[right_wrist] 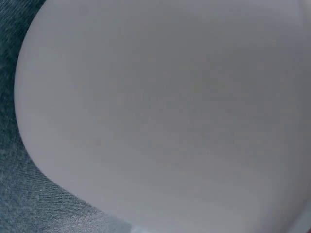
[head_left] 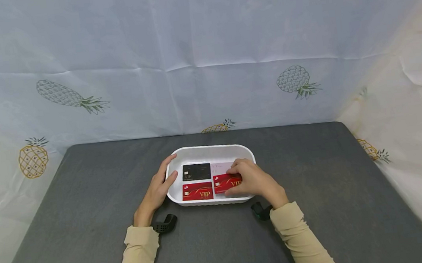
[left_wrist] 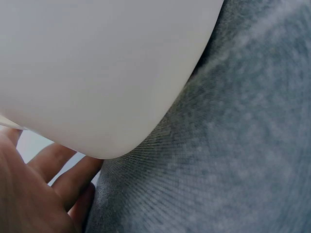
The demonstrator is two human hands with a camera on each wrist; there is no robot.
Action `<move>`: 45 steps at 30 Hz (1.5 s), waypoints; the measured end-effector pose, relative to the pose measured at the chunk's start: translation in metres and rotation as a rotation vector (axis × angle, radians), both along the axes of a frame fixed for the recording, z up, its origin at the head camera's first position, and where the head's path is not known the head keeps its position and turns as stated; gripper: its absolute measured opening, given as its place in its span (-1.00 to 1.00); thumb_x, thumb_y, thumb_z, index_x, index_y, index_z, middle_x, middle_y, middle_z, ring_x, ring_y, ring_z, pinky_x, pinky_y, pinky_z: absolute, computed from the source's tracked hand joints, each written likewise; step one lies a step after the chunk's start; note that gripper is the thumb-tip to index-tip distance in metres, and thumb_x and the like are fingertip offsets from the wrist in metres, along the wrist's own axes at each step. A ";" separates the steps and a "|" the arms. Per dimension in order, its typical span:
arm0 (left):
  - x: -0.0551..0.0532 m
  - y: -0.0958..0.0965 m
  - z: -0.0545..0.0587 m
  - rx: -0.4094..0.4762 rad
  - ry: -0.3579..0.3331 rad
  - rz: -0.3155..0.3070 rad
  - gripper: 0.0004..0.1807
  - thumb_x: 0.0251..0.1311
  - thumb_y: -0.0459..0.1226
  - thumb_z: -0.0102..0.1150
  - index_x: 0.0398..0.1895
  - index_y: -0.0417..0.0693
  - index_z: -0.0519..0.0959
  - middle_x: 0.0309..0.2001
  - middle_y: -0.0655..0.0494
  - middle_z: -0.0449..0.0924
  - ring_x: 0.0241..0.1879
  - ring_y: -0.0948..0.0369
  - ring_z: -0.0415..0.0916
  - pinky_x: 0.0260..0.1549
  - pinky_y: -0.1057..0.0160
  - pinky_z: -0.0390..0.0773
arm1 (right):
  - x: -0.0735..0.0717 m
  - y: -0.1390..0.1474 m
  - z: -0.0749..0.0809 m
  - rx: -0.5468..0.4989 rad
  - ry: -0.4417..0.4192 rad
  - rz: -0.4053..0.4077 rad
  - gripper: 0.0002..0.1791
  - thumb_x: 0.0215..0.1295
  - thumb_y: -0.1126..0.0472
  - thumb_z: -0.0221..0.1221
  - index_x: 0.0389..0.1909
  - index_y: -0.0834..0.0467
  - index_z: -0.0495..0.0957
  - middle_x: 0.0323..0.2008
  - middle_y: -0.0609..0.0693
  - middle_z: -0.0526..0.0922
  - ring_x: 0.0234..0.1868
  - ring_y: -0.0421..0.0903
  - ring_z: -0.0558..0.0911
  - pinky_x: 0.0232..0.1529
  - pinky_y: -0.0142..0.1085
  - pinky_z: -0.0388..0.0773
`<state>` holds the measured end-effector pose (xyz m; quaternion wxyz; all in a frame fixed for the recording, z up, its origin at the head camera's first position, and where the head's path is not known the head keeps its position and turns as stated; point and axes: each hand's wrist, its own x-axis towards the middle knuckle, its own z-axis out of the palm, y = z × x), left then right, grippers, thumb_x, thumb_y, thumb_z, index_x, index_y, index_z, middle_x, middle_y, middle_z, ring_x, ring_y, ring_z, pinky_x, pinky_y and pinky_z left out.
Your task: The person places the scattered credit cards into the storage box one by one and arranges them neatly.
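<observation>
A white plastic tray [head_left: 188, 155] with rounded ends rests on the grey table. My left hand [head_left: 157, 192] holds its left end, thumb inside the rim and the other fingers along the outside. Inside lie a black VIP card [head_left: 197, 172], a red VIP card [head_left: 197, 191] below it, and a pale pink card [head_left: 219, 167] at upper right. My right hand [head_left: 254, 179] pinches a second red VIP card [head_left: 224, 182] at lower right, partly covering it and the pink one. The tray's outer wall [left_wrist: 107, 73] fills much of the left wrist view; the right wrist view shows mostly tray wall [right_wrist: 160, 116].
The dark grey tabletop [head_left: 319, 188] stretches around the tray on all sides. Behind it hangs a pale cloth [head_left: 175, 96] printed with pineapples. A black wrist strap [head_left: 165, 224] sits by the left cuff, another dark strap [head_left: 261, 211] by the right.
</observation>
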<state>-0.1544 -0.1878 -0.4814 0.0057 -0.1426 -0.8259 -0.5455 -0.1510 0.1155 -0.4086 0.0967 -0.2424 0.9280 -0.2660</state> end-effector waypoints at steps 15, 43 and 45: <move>-0.001 0.000 -0.002 0.009 0.006 -0.003 -0.39 0.52 -0.18 -0.07 0.59 0.04 0.15 0.50 -0.23 0.26 0.37 -0.17 0.36 0.28 -0.29 0.36 | 0.004 -0.009 -0.002 0.128 0.065 -0.020 -0.46 -0.07 0.09 0.62 -0.04 0.23 0.76 -0.13 0.04 0.72 -0.11 -0.09 0.55 0.01 -0.17 0.58; -0.001 0.000 -0.002 -0.013 -0.008 0.011 -0.38 0.52 -0.19 -0.06 0.59 0.06 0.14 0.49 -0.22 0.28 0.33 -0.16 0.40 0.24 -0.26 0.40 | 0.007 -0.012 -0.007 0.131 0.083 -0.017 -0.44 -0.04 0.13 0.61 0.03 0.21 0.75 -0.18 0.01 0.69 -0.13 -0.11 0.55 -0.01 -0.19 0.58; -0.001 0.001 -0.002 -0.014 -0.009 0.012 -0.38 0.51 -0.19 -0.07 0.60 0.06 0.14 0.49 -0.22 0.27 0.33 -0.16 0.39 0.25 -0.27 0.40 | 0.008 -0.012 -0.007 0.122 0.080 -0.025 -0.45 -0.05 0.14 0.61 0.02 0.20 0.75 -0.17 0.01 0.70 -0.11 -0.11 0.56 0.00 -0.18 0.58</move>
